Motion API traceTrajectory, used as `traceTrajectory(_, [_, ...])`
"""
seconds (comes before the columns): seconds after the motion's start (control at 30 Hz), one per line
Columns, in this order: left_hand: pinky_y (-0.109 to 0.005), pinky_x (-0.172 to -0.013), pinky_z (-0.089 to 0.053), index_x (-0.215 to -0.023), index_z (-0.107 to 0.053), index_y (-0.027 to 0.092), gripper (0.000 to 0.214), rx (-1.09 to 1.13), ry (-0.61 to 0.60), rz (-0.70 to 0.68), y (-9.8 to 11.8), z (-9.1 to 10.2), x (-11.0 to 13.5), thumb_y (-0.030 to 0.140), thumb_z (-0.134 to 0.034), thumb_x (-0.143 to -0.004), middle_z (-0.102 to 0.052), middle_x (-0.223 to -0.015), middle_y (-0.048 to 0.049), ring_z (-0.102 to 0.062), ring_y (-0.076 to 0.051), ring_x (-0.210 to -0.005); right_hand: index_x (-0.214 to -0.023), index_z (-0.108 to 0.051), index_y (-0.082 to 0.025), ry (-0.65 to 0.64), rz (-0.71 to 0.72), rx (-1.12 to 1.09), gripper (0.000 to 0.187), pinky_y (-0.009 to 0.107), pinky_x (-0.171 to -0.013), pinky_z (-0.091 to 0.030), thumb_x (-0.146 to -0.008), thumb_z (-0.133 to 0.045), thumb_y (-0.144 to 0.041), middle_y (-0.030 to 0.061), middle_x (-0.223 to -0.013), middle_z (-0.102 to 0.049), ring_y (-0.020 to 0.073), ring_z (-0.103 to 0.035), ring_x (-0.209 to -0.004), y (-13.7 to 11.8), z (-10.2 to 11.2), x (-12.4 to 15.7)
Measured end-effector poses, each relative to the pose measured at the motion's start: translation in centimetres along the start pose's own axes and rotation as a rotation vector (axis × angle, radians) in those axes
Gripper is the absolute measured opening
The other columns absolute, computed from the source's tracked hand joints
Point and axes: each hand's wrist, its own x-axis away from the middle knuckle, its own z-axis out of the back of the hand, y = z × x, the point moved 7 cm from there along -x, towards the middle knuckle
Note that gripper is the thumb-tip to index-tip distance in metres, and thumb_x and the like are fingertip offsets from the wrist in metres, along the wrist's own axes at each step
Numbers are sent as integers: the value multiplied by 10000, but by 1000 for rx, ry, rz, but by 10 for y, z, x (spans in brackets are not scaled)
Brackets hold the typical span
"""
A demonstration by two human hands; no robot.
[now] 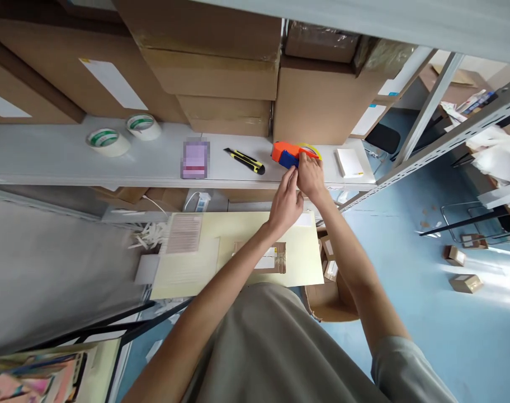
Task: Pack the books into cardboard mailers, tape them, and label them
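An orange and blue tape dispenser (pixel 285 153) lies on the grey shelf (pixel 62 159). My right hand (pixel 310 174) is closed round its near end. My left hand (pixel 286 197) is raised just left of it, its fingertips pinched near the dispenser's blue part; what they hold is too small to make out. Below my arms a small taped brown parcel (pixel 275 257) rests on a pale yellow surface (pixel 238 235).
A yellow and black utility knife (pixel 245 160) lies on the shelf left of the dispenser, with two tape rolls (pixel 108 141) (pixel 143 126) farther left and a white pad (pixel 349 162) to the right. Cardboard boxes (pixel 213 73) stand behind. Small boxes (pixel 464 282) sit on the blue floor.
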Motion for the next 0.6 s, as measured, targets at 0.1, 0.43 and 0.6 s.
traceTrajectory(0.1, [-501, -1366, -455, -1731, -403, 212, 673, -60, -38, 82, -14, 14, 32, 181, -532, -1072, -516, -1730, -184, -521, -306, -1623, -1650, -447, -44, -42, -59, 24, 599, 730, -1294, -318, -1069, -419, -186, 319, -1589, -591, 420, -526, -1504, 11, -16, -10])
traceTrajectory(0.43, [-512, -1231, -566, -1440, -682, 163, 470, -110, 82, 924, -150, 127, 257, 382, -672, -1025, -721, -1508, -204, -705, -344, -1417, -1781, -297, -145, -58, -373, -303, 721, 629, -1274, -469, -1175, -281, -534, 278, -1753, -471, 408, -488, -1628, 5, -70, 186])
traceTrajectory(0.6, [-357, -985, -602, -1203, -786, 188, 394, -45, -76, 1054, -137, 111, 302, 523, -647, -1049, -846, -1134, -126, -801, -292, -1093, -1618, -515, -57, -427, -699, -468, 758, 492, -1032, -604, -1144, -330, -619, 302, -1391, -759, 398, -777, -1211, -42, -134, 319])
